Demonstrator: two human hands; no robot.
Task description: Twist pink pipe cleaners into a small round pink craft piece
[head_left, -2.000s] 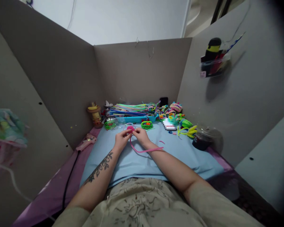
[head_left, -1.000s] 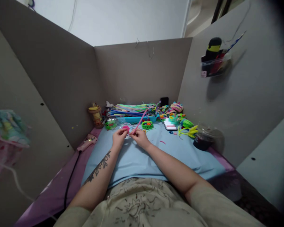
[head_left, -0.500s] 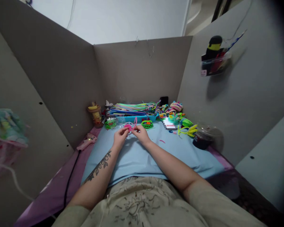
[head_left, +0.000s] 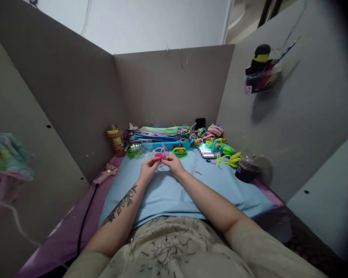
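A bright pink pipe cleaner (head_left: pixel 160 155), partly coiled with a loop standing up, is pinched between my two hands above the blue cloth (head_left: pixel 174 193). My left hand (head_left: pixel 149 168) grips its left side with thumb and fingers closed. On the other side, the fingertips of my right hand (head_left: pixel 173 164) press on the pink piece and touch close to the left fingers. Paler strands show behind the pink coil, too small to make out. Just beyond my right hand lies a green coiled pipe-cleaner piece (head_left: pixel 179 152) with orange in its middle.
A blue tray (head_left: pixel 171 145) piled with coloured pipe cleaners (head_left: pixel 162 133) stands at the back. Left are a green piece (head_left: pixel 134 151), a brown cup (head_left: pixel 116 139) and a pink glue gun (head_left: pixel 106 174). Yellow pipe cleaners (head_left: pixel 233 159) and a dark tub (head_left: pixel 246 170) sit right. Grey panels surround the table.
The pink loop has tilted a little to the left, and the coil has turned slightly between my fingers. Both hands stay in nearly the same spot.
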